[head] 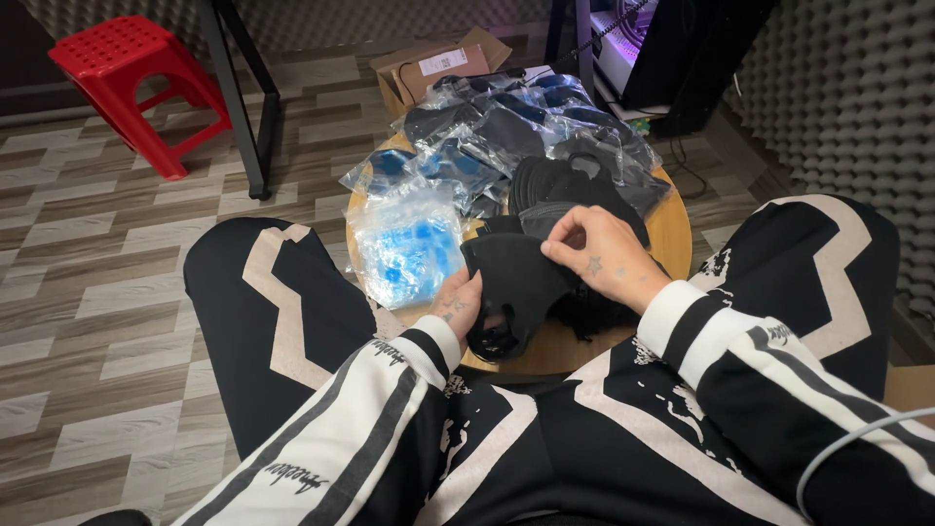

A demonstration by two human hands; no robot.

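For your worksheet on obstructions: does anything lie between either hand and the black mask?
Nothing visible does. The left hand grips the black mask at its lower edge, and the right hand pinches its top edge. Both touch it directly, above the round table.

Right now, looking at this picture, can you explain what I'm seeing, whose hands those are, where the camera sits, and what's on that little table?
There is no machine here: a seated person wears a camera on the head, so you look down over their striped sleeves and patterned trousers. The left hand and the right hand both grip one black fabric piece, which looks like a face mask, over a small round wooden table. On the table lie a stack of similar black pieces, clear plastic bags with dark and blue contents, and one bag with light blue contents. Behind are a cardboard box and, on the floor to the left, a red plastic stool.
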